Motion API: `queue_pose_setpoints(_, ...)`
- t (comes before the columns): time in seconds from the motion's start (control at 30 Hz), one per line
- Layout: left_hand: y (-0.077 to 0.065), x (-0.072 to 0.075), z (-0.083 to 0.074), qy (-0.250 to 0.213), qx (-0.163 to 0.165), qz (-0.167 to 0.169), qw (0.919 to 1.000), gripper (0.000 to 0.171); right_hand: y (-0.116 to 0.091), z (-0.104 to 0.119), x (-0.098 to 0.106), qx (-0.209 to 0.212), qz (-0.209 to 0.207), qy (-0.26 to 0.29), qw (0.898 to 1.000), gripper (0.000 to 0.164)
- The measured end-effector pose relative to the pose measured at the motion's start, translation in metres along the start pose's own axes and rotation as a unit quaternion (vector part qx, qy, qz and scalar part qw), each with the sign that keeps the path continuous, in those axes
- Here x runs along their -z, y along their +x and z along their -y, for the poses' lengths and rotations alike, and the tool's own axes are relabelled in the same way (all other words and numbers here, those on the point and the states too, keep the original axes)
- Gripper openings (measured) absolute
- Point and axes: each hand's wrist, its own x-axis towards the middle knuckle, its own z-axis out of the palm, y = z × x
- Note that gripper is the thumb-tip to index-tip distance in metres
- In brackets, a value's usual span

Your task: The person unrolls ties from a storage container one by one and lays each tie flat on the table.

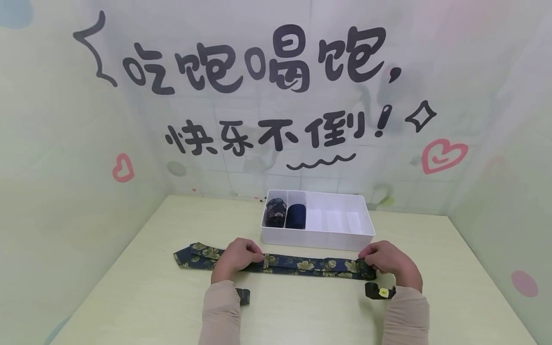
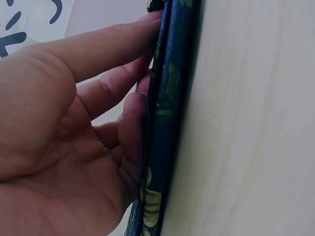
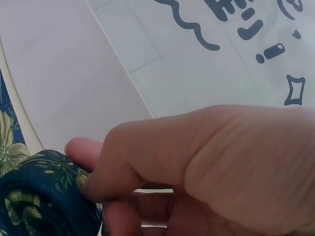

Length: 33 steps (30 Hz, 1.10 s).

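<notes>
A navy necktie [image 1: 293,262] with yellow-green flowers lies lengthwise across the table, its pointed wide end [image 1: 183,258] at the left. The right end is wound into a small roll [image 3: 47,196], whose spiral shows in the right wrist view. My right hand [image 1: 388,261] grips this roll between thumb and fingers. Farther left, my left hand [image 1: 237,256] pinches the tie's far edge near its middle. In the left wrist view the thumb [image 2: 113,46] reaches to the folded fabric, with the other fingers curled beside it.
Behind the tie stands a white divided box [image 1: 316,238]. Its two left compartments hold a dark flowered roll [image 1: 276,213] and a plain navy roll [image 1: 296,216]. White printed sheeting [image 1: 241,182] encloses the table [image 1: 302,316] at the back and sides.
</notes>
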Motion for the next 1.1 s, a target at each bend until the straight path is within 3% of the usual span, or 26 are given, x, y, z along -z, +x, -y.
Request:
queue_pose_setpoints(0.5, 0.000, 0.000, 0.000, -0.005, 0.000, -0.001, 1.0000, 0.006, -0.011, 0.032, 0.003, 0.048, -0.031, -0.052, 0.997, 0.018)
queue_pose_setpoints(0.83, 0.000, -0.001, 0.002, -0.005, -0.001, 0.002, 1.0000, 0.006, 0.000, 0.044, -0.020, 0.071, -0.012, -0.059, 0.996, 0.018)
queue_pose_setpoints(1.1, 0.000, -0.001, 0.001, -0.002, -0.006, -0.002, 1.0000, 0.006, 0.005, 0.042, -0.027, 0.059, 0.004, -0.062, 0.996, 0.014)
